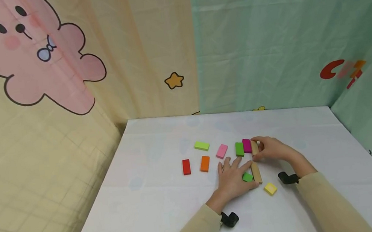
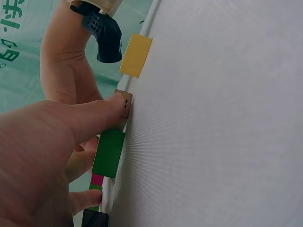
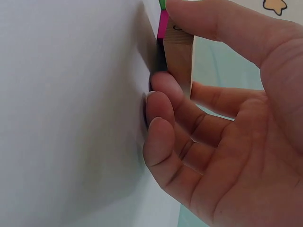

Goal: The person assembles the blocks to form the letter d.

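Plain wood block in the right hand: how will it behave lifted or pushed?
The plain wood block is likely stiff: its edges look straight between the right hand's thumb and fingers. Flat faces suggest it would slide rather than roll. Visible grain suggests real wood, so probably fairly light and not fragile.

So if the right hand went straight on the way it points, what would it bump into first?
Probably the dark pink block, just past the wooden block the right hand is holding. They look side by side, but I can't tell if there's a tiny gap.
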A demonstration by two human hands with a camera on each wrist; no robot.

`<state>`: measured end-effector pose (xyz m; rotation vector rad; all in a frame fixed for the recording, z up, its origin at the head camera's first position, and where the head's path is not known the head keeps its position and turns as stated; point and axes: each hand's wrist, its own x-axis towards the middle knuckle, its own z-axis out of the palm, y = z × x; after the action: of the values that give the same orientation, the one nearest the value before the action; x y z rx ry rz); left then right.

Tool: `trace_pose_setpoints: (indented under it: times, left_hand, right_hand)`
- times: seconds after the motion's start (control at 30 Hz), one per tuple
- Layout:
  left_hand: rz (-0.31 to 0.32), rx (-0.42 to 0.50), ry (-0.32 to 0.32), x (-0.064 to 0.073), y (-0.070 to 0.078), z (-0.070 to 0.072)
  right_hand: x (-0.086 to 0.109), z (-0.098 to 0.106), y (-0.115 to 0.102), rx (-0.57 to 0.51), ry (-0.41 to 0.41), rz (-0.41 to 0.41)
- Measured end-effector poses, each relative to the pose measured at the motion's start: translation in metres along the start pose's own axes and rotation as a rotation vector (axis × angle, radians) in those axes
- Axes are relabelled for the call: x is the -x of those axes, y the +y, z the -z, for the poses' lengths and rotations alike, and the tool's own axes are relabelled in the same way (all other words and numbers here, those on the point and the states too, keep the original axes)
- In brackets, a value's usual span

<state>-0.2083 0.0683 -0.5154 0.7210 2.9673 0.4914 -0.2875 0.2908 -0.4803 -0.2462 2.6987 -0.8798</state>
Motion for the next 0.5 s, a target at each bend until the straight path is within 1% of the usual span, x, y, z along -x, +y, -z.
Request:
trace_pose_setpoints:
  times: [0.1,0.27,0.5]
  left_hand:
    - [0.0,-0.001,0.007,-0.001,0.0,0.0]
    - [-0.001,0.006,0.021,-0.002,0.001,0.0]
    - [0.014,0.016,0.008,-0.001,0.001,0.0]
  right_hand:
    - [-0.003,-0.001,-0.003,-0.005,-0.015,-0.008]
    - [-0.002,-0.002,-0.009,-0.016,-0.027,0.01]
    - [0.002,-0.006,-0.013,-0.029,-0.063,-0.005]
